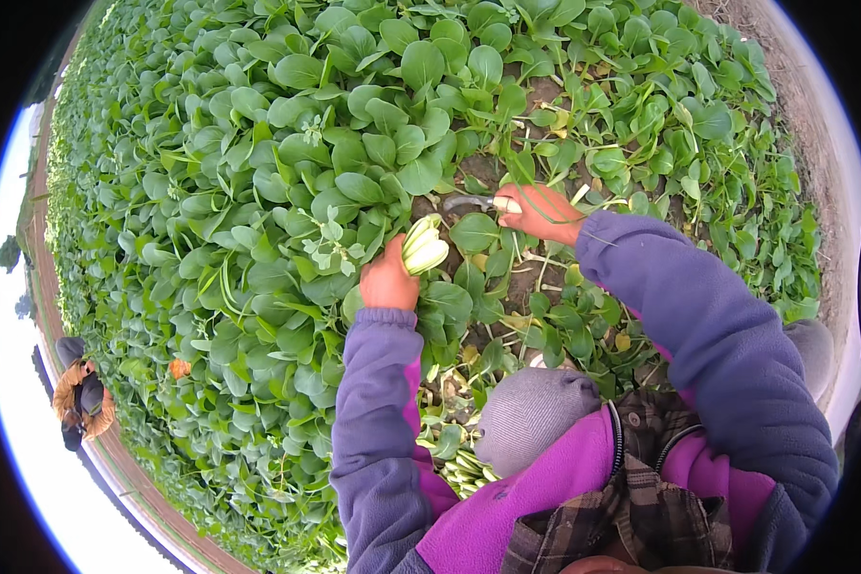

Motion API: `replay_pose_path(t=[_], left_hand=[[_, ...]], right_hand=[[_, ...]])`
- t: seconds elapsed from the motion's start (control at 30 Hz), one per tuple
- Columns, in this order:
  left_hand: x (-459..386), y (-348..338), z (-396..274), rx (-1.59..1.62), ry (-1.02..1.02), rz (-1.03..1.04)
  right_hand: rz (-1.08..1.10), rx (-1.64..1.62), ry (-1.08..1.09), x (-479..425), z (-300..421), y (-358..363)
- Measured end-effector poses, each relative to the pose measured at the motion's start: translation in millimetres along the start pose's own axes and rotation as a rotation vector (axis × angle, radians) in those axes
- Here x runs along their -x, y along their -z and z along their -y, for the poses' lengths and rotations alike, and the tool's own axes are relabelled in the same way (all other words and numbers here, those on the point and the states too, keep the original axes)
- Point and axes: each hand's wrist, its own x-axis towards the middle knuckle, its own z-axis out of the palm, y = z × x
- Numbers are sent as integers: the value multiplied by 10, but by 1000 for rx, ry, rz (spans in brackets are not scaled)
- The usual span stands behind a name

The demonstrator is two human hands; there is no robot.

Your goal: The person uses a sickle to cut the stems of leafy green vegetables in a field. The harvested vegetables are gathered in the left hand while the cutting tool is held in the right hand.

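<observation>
My left hand (389,276) is closed around a bunch of leafy greens, whose pale cut stem bases (425,246) point right, towards the bare soil; their leaves merge with the foliage at the left. To the upper right, my right hand (538,212) grips the light-coloured handle of a small sickle (468,202). Its curved metal blade points left, low over the soil beside standing leafy green plants (359,190). A thin green blade of leaf lies across the right hand. The two hands are apart.
Dense leafy plants fill the left. Loose leaves and cut stalks (545,287) litter soil before my knee (534,416). More pale-stemmed greens (466,470) lie beside the knee. Another person (86,398) is at the field's far left edge. A dirt strip (811,122) runs along the right.
</observation>
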Motion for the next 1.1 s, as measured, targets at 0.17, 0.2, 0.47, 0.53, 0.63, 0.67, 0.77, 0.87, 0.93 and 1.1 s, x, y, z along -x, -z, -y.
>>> replay_pose_path(t=[0.17, 0.2, 0.47, 0.53, 0.63, 0.67, 0.77, 0.87, 0.93, 1.1], left_hand=[[270, 352, -265, 681, -48, -55], [304, 364, -295, 760, -41, -53], [490, 396, -701, 1046, 81, 106], [506, 429, -698, 1112, 140, 172], [542, 546, -815, 1198, 152, 143], [514, 638, -808, 1259, 194, 185], [402, 1005, -1095, 1379, 155, 194], [259, 849, -1345, 808, -67, 75], [123, 763, -1498, 417, 42, 22], [-454, 541, -1124, -592, -478, -40]], right_hand=[[152, -1098, -275, 76, 80, 100], [138, -1218, -327, 124, 321, 154], [231, -1288, -92, 82, 120, 512], [349, -1225, -59, 90, 115, 588], [121, -862, 136, 133, 111, 774], [-98, -598, 267, 115, 22, 819], [19, -617, 320, 187, 11, 1008], [378, -1224, 200, 393, 306, 946], [206, -1219, 205, 400, 269, 803], [-290, -847, 99, 221, -130, 590]])
